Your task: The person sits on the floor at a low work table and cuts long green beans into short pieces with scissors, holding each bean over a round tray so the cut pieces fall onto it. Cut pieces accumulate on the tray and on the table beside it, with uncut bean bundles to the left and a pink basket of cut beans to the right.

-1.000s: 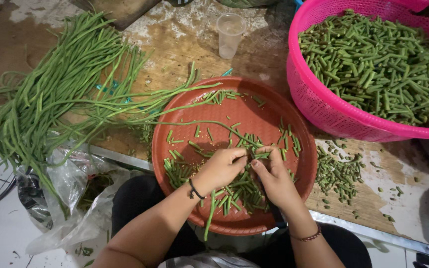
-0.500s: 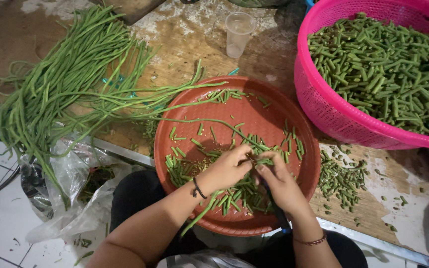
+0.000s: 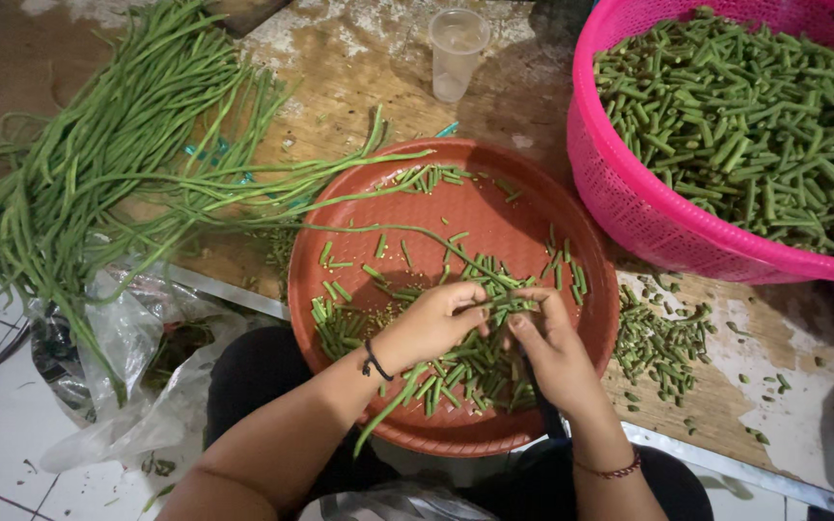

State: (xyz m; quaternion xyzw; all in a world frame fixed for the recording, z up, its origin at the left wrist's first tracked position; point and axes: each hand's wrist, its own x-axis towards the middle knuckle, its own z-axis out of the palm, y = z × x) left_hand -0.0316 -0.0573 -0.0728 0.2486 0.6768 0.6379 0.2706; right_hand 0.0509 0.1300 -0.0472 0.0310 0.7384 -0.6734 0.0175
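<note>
Trimming step logged: my left hand (image 3: 431,323) and right hand (image 3: 552,357) both pinch shut on one long green bean (image 3: 417,232) above the round brown plastic tray (image 3: 494,198) on the bench; next, I judge, another short piece needs snapping off.

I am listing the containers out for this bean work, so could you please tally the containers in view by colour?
Pink: 1, the pink basket of cut bean pieces.
Red-brown: 1, the round tray under the left hand and right hand.
Clear: 2, the plastic cup and the plastic bag.
Total: 4
</note>
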